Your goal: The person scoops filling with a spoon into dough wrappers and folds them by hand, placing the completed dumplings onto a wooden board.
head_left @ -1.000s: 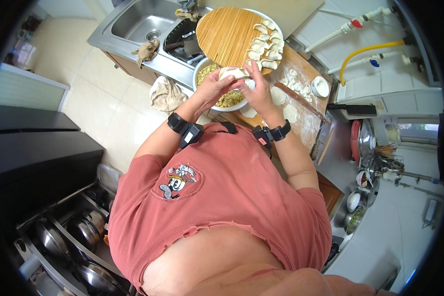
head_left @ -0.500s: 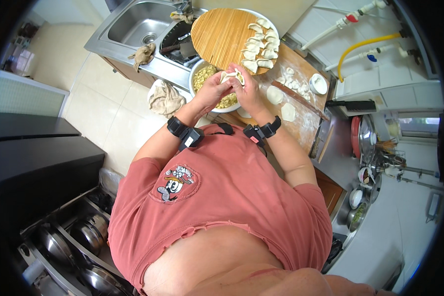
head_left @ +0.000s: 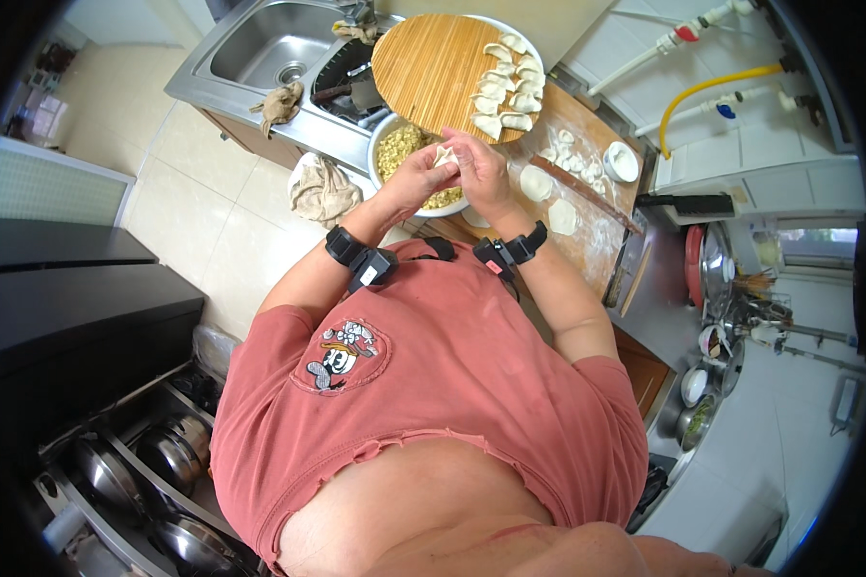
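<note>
My left hand and my right hand meet over a white bowl of yellow-green filling. Pinched between them is a pale dumpling, mostly covered by my fingers. Both hands are closed on it. Just beyond them a round bamboo board carries several folded dumplings along its right side. To the right of my right hand, round dough wrappers lie on a floured wooden board, beside a rolling pin.
Small dough pieces and a small white bowl sit at the floured board's far right. A steel sink is at the far left, with a cloth on its edge. Another crumpled cloth lies left of the filling bowl.
My fingers have closed further around the dumpling, and less of it shows now. The right hand has turned more over it. The boards, bowl and wrappers stay in place.
</note>
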{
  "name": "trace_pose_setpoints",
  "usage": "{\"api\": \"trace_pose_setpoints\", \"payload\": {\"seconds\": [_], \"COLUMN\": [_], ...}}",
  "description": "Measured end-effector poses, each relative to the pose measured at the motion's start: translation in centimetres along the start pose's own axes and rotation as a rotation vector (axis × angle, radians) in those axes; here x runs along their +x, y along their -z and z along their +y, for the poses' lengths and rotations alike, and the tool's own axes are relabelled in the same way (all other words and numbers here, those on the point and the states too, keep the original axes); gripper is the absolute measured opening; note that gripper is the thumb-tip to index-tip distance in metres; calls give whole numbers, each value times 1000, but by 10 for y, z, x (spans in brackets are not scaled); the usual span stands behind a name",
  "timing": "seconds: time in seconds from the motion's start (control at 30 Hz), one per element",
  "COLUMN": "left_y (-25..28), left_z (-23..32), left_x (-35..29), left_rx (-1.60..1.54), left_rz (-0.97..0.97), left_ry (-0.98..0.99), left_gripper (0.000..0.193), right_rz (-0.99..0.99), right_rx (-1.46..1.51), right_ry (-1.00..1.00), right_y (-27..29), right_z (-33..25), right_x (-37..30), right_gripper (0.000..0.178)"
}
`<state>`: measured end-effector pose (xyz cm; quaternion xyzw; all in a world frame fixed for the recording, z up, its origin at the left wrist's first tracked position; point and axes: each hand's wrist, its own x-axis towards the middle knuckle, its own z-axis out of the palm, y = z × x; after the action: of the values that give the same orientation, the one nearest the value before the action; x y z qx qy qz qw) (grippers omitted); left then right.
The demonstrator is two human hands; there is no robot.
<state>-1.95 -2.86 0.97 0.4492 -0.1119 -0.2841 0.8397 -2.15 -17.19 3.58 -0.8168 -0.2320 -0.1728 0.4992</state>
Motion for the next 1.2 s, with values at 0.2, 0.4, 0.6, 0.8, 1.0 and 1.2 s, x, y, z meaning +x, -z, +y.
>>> {"api": "trace_pose_setpoints", "payload": {"seconds": [0.2,0.4,0.6,0.8,1.0,1.2], "left_y": [-1,7,8,9,-1,1], "left_z": [-3,10,14,9,15,9], "left_x": [0,-2,-3,3,2,4], "left_rx": [-26,36,364,1137,1269,951], "left_rz": [-6,101,173,326,323,297], "left_ry": [-17,19,-110,-563,-513,-476], "left_gripper": [25,49,49,46,39,24], "right_rz": [21,62,-89,-70,-106,-62], "right_rx": [-77,97,640,945,754,739], "right_ry": [-34,-166,-607,-776,-689,-641], "right_y": [0,2,8,7,7,2], "right_z": [5,-4,25,11,3,7], "right_x": [-6,-8,-15,-12,-8,-6], "right_gripper": [30,42,31,24,26,24]}}
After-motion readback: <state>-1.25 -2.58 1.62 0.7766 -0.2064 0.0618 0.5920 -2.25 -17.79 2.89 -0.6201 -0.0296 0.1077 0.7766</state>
